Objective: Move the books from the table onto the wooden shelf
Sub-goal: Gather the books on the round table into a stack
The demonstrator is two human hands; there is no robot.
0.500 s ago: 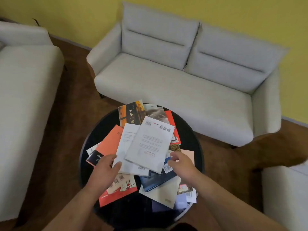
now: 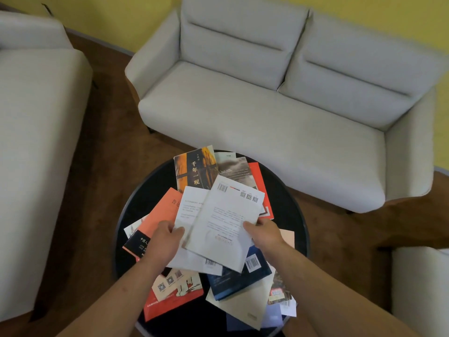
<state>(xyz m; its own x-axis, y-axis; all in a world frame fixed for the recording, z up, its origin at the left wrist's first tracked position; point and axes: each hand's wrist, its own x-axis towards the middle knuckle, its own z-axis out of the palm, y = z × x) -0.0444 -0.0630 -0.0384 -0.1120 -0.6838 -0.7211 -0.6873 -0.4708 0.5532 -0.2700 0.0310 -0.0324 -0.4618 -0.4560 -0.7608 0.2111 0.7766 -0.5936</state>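
Several books lie in a loose heap on a round black table [image 2: 145, 190]. On top is a white book [image 2: 226, 222], back cover up with a barcode and QR codes. My right hand [image 2: 263, 233] grips its right edge. My left hand [image 2: 164, 242] holds the left edge of a second white book [image 2: 188, 215] that lies just under the first. Around them lie an orange book [image 2: 162, 212], a dark orange-and-black book [image 2: 194, 169], a blue book [image 2: 240, 278] and a red book [image 2: 170, 300]. No wooden shelf is in view.
A pale grey two-seat sofa [image 2: 279, 105] stands behind the table. Another pale sofa [image 2: 31, 142] fills the left side, and a third seat's corner [image 2: 420, 288] shows at the lower right. The floor is brown, the wall yellow.
Both hands have closed on the edges of the white books; half a second ago they were only reaching the edges. The top white book now sits slightly raised and tilted.
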